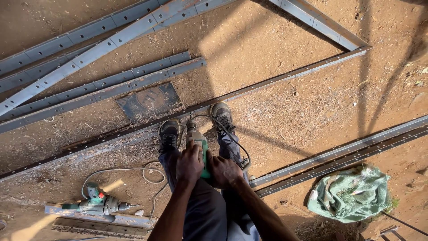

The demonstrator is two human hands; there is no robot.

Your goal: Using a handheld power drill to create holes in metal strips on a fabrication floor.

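I stand over a long perforated steel angle bar (276, 80) that runs diagonally across the dirt, with both shoes on it. My left hand (189, 164) and my right hand (224, 171) both grip a green power drill (198, 143), held upright and pointing down at the bar between my shoes. Its cord (235, 143) loops around my right leg. The drill's tip is too small to tell where it touches.
A second green drill (99, 204) lies on a metal strip at lower left, its cord curling over the dirt. More perforated steel bars (102, 85) lie at upper left and at right (343, 156). A dark square plate (149, 101) rests beyond the bar. A crumpled green sack (350, 194) sits at right.
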